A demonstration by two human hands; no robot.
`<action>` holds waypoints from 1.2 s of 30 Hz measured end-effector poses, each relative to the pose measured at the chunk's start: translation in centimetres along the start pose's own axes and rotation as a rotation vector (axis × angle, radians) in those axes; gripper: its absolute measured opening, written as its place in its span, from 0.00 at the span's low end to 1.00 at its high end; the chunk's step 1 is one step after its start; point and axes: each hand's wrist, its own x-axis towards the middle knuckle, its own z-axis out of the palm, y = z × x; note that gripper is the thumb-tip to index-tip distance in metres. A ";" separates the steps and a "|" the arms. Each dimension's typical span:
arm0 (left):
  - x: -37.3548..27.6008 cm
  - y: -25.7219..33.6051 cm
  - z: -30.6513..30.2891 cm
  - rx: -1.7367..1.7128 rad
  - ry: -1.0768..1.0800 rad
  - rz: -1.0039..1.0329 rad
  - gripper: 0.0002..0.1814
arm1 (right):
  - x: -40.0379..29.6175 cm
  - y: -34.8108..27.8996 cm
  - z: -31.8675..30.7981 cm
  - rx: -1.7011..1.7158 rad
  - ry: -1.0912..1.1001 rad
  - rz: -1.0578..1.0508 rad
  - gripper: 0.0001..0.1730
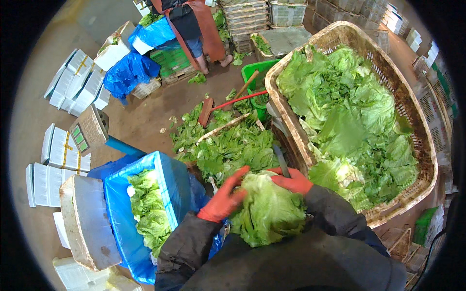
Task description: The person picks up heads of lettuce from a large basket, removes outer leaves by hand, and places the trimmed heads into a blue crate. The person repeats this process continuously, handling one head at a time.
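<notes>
A head of green lettuce [269, 211] sits close against my body, its leaves loosely wrapped. My right hand [293, 181], in an orange-red glove, grips a knife [280, 160] whose blade points up and away from me. This hand rests at the lettuce's upper right edge. On the other side, my left hand [225, 198], gloved alike and slightly blurred, has its fingers apart beside the head; whether it touches the leaves I cannot tell. Loose leaves [240, 151] fill a crate just beyond. Lettuce heads [151, 211] lie in a box lined with blue plastic [174, 192] at my left.
A large dirty plastic crate [431, 160] of lettuce stands at my right. Past the blue-lined box is a digital scale [82, 136]; white foam boxes [69, 152] line the left. A red-handled tool [240, 99] leans by a green bin [260, 67]. A person in an apron [211, 29] stands ahead.
</notes>
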 end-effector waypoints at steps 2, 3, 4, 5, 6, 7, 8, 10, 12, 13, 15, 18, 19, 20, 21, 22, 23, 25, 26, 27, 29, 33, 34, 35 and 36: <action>0.4 0.2 0.1 0.243 -0.030 -0.003 0.28 | -0.2 0.6 -0.2 0.016 -0.006 0.000 0.29; 0.7 0.0 -1.3 0.190 -0.022 0.003 0.25 | -0.2 0.5 -0.4 0.021 -0.011 -0.009 0.27; 1.1 -1.0 -3.6 0.239 0.060 -0.011 0.25 | -0.6 -0.2 -0.2 -0.022 0.012 0.032 0.27; 1.6 -1.5 -5.5 0.284 0.134 -0.027 0.25 | -1.5 -1.3 -0.1 -0.062 0.042 0.075 0.26; 2.0 -0.8 -6.2 0.595 0.291 0.118 0.27 | -2.0 -1.8 -0.3 -0.101 0.079 0.117 0.26; 2.2 -0.1 -6.3 0.903 0.449 0.267 0.28 | -2.3 -1.5 -0.4 -0.084 0.128 0.075 0.25; 1.6 -0.3 -5.8 1.195 0.706 0.327 0.31 | -2.8 -0.9 -0.5 -0.067 0.177 0.034 0.25; 0.1 -1.9 -3.8 0.721 0.402 0.299 0.31 | -2.5 -0.6 -0.3 -0.034 0.164 -0.014 0.24; 0.0 -2.2 -0.6 0.379 0.006 0.160 0.25 | -2.0 -0.6 -0.2 -0.010 0.067 -0.014 0.23; 0.1 -3.3 1.1 -0.038 0.034 -0.199 0.18 | -1.7 -0.7 0.1 0.008 0.036 -0.020 0.23; 0.2 -2.8 -0.6 -0.073 0.007 -0.271 0.16 | -1.3 -0.9 0.7 0.042 -0.015 -0.029 0.22; 0.8 -1.3 -4.0 0.782 -0.006 0.516 0.15 | -1.5 -1.4 2.0 -0.054 0.026 0.025 0.21; 1.0 -0.7 -5.2 0.915 -0.002 0.560 0.19 | -1.7 -1.5 2.5 -0.082 0.033 0.028 0.21; 0.9 -0.2 -5.1 1.170 0.266 0.531 0.23 | -1.8 -1.5 2.9 -0.110 0.041 0.031 0.21; 0.8 0.5 -4.7 1.422 0.536 0.491 0.26 | -1.7 -1.6 3.3 -0.134 0.052 0.027 0.21; 0.2 -0.6 -5.2 1.094 0.568 0.387 0.28 | -1.4 -1.6 3.7 -0.134 0.077 0.006 0.21; -1.0 -2.8 -5.5 0.763 0.587 0.289 0.30 | -1.4 -1.5 4.1 -0.132 0.102 -0.015 0.21; -4.0 -4.9 -3.6 -0.033 0.407 0.046 0.42 | -1.1 -1.2 5.3 -0.167 0.165 -0.086 0.21; -4.6 -7.3 -2.1 -0.191 0.337 0.060 0.48 | -0.7 -0.9 6.8 -0.208 0.174 -0.133 0.21; -4.9 -9.6 -0.6 -0.348 0.254 0.058 0.54 | -0.2 -0.8 8.2 -0.244 0.190 -0.176 0.21; -5.7 -6.1 -0.2 -0.584 0.115 0.002 0.57 | 0.8 -1.8 8.7 -0.371 0.142 -0.187 0.22; -8.1 -5.3 -7.1 -0.841 -0.130 -0.068 0.53 | 6.7 -6.1 5.6 -1.219 0.346 -0.432 0.27; -8.7 -6.1 -7.3 -0.796 -0.085 -0.067 0.50 | 7.1 -6.4 6.2 -1.216 0.353 -0.434 0.29; -9.2 -6.7 -7.3 -0.753 -0.035 -0.067 0.47 | 6.9 -6.8 7.5 -1.214 0.356 -0.438 0.30; -9.8 -7.5 -6.6 -0.834 -0.158 0.040 0.42 | 5.9 -7.1 9.5 -1.119 0.159 -0.345 0.29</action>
